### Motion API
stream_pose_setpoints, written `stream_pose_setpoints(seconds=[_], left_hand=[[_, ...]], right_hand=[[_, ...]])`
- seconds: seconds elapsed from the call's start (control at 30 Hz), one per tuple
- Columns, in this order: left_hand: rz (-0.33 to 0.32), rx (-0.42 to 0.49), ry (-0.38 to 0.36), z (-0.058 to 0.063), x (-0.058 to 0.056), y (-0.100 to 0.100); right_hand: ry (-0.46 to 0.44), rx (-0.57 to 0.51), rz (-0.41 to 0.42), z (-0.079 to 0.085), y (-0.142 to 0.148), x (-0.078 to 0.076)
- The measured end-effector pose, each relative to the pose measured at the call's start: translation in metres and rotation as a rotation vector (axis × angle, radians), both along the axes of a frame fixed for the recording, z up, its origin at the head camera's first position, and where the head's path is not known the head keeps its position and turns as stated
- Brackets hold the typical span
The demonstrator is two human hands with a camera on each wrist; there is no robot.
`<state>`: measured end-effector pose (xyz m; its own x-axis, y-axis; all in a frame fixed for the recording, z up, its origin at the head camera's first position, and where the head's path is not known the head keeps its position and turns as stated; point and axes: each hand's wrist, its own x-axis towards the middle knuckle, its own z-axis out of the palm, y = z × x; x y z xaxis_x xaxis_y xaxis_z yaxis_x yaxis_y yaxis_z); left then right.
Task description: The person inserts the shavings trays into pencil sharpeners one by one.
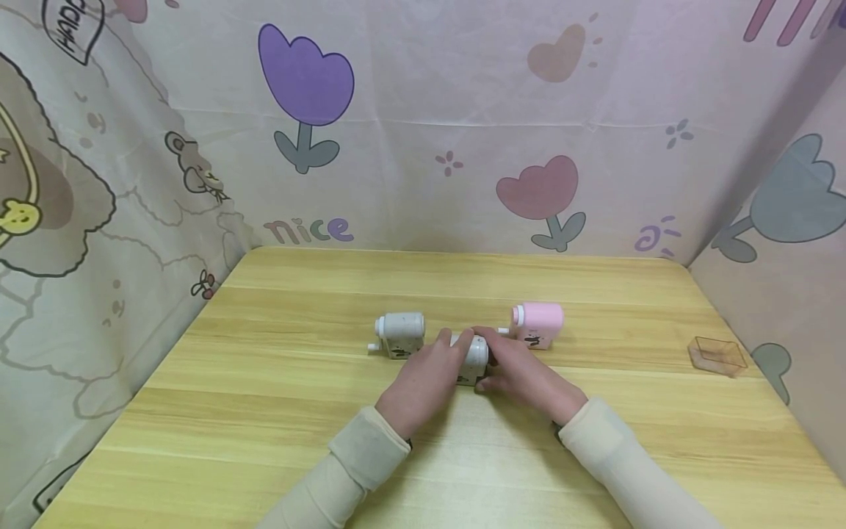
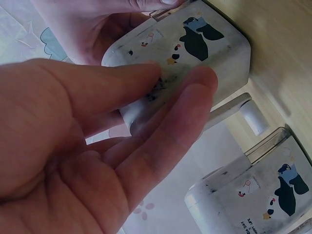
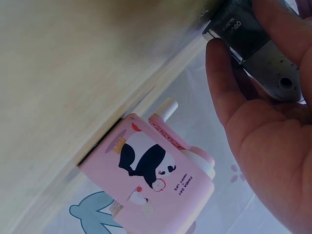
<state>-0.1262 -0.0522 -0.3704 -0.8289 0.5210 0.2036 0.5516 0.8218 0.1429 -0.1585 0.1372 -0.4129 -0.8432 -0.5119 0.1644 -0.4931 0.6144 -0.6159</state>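
A grey-white crank pencil sharpener [image 1: 473, 361] with a panda print stands mid-table between both hands. My left hand [image 1: 418, 386] holds its crank end, thumb and fingertips against the printed body [image 2: 222, 61]; the crank [image 2: 229, 108] sticks out beside the fingers. At the opposite end, my right hand [image 1: 525, 373] grips the sharpener, thumb and forefinger on the dark part [image 3: 239, 29] bearing a "deli" label. A second grey sharpener [image 1: 405, 330] stands just left, its white crank knob facing left. Behind the right hand stands a pink sharpener [image 1: 543, 323] with a panda picture.
Toward the right edge of the wooden table [image 1: 264, 411] lies a small clear brownish open box [image 1: 717, 358]. Printed cloth [image 1: 423, 88] hangs along the table's back and both sides.
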Motion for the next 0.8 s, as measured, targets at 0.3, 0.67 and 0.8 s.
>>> stream_pose_setpoints(seconds=[0.3, 0.67, 0.8], left_hand=[[0.008, -0.008, -0.015, 0.002, 0.0007, 0.0005], [0.002, -0.002, -0.012, 0.0026, 0.0007, 0.0003], [-0.002, -0.001, -0.017, 0.0022, 0.0004, 0.0001]], right_hand=[[-0.023, -0.016, 0.002, -0.0007, 0.0, -0.0018], [-0.036, -0.028, 0.008, 0.0006, 0.0006, -0.0019], [-0.037, -0.027, 0.004, 0.0003, -0.0001, -0.002]])
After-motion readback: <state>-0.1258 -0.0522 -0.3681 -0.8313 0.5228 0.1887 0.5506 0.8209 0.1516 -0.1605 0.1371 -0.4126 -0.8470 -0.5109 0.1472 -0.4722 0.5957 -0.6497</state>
